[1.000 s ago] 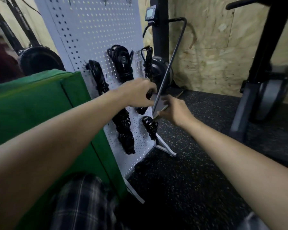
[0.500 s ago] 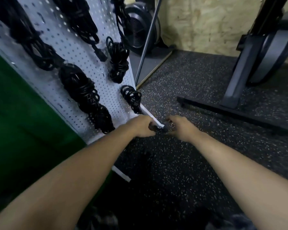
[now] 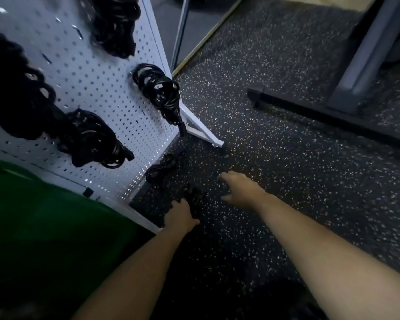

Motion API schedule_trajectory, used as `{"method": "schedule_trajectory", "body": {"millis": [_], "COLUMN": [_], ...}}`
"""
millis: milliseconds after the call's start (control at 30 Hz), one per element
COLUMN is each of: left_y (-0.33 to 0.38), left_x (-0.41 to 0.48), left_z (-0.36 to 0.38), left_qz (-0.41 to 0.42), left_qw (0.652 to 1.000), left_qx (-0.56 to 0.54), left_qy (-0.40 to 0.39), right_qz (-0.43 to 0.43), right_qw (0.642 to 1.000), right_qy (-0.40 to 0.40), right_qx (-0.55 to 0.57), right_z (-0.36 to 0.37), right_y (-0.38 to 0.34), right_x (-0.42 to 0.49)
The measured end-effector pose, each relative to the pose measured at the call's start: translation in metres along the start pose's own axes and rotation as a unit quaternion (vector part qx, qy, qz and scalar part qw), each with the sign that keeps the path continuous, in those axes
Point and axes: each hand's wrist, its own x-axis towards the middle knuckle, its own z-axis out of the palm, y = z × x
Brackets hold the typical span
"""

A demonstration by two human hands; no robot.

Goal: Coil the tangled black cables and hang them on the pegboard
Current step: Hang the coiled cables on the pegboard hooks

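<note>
Fetching the next cable from the speckled rubber floor (image 3: 286, 181) looks to be the step in hand, with much of the hanging apparently done. The white pegboard (image 3: 102, 88) stands tilted on its foot at the left, a green pad (image 3: 44, 215) beside it. Several black coils hang on the pegboard: a big blurred one high up (image 3: 116, 24), another low on the left (image 3: 92, 137), and a small one (image 3: 157, 88) near the right edge.

A loose black cable (image 3: 163, 166) lies bunched on the floor, just against the board's lower corner. I cannot tell whether it joins the dark cable end (image 3: 194, 198) nearer the person.

The left hand (image 3: 180, 215) is down at the floor, its fingers (image 3: 177, 204) seemingly curled round that cable end, though blur and darkness hide the exact grip. The right hand (image 3: 243, 192) hovers near it, holding nothing, fingers (image 3: 224, 177) apart and stretched toward the floor.

The next move probably calls for lifting the cable clear, finding its free length with the right hand, and winding even loops before choosing an empty hook.
</note>
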Motion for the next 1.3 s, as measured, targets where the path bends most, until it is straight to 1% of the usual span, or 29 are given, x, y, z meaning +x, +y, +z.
{"method": "schedule_trajectory", "body": {"millis": [67, 167, 300, 367, 433, 533, 600, 667, 767, 800, 900, 1000, 1133, 1233, 1300], "left_y": [0.002, 0.008, 0.022, 0.033, 0.045, 0.056, 0.060, 0.068, 0.080, 0.082, 0.081, 0.079, 0.073, 0.065, 0.062], "left_x": [-0.001, -0.009, -0.030, -0.052, -0.083, -0.135, -0.172, -0.212, -0.270, -0.286, -0.332, -0.378, -0.428, -0.449, -0.461], "left_z": [0.005, -0.006, -0.059, -0.099, -0.142, -0.203, -0.240, -0.269, -0.305, -0.316, -0.349, -0.380, -0.418, -0.448, -0.467], "left_qz": [0.017, 0.033, 0.106, 0.155, 0.207, 0.261, 0.293, 0.331, 0.363, 0.367, 0.376, 0.378, 0.386, 0.389, 0.397], "left_qw": [0.999, 0.999, 0.994, 0.987, 0.977, 0.961, 0.946, 0.929, 0.908, 0.904, 0.888, 0.849, 0.771, 0.716, 0.687], "left_qx": [-0.009, -0.004, 0.005, 0.026, 0.029, -0.003, -0.027, -0.016, 0.014, 0.006, -0.009, 0.008, 0.028, 0.020, 0.016], "left_qy": [0.036, 0.035, 0.016, 0.027, 0.052, 0.096, 0.136, 0.162, 0.206, 0.218, 0.264, 0.368, 0.505, 0.579, 0.608], "right_qz": [-0.007, -0.005, -0.020, -0.040, -0.050, -0.042, -0.053, -0.072, -0.109, -0.130, -0.187, -0.224, -0.249, -0.257, -0.243], "right_qw": [1.000, 1.000, 0.999, 0.996, 0.992, 0.976, 0.959, 0.937, 0.890, 0.874, 0.838, 0.806, 0.776, 0.763, 0.755], "right_qy": [0.001, 0.004, 0.025, 0.037, 0.070, 0.186, 0.272, 0.340, 0.406, 0.423, 0.462, 0.487, 0.494, 0.498, 0.507], "right_qx": [0.003, 0.005, -0.031, -0.065, -0.092, -0.102, -0.059, 0.038, 0.176, 0.199, 0.223, 0.252, 0.302, 0.321, 0.338], "right_z": [0.002, -0.002, -0.020, -0.032, -0.047, -0.075, -0.096, -0.115, -0.142, -0.151, -0.181, -0.216, -0.260, -0.291, -0.317], "right_y": [-0.004, -0.009, -0.018, -0.027, -0.041, -0.065, -0.080, -0.092, -0.114, -0.123, -0.153, -0.184, -0.227, -0.256, -0.273], "right_x": [0.003, 0.001, -0.019, -0.032, -0.048, -0.078, -0.100, -0.119, -0.148, -0.157, -0.179, -0.197, -0.217, -0.224, -0.225]}}
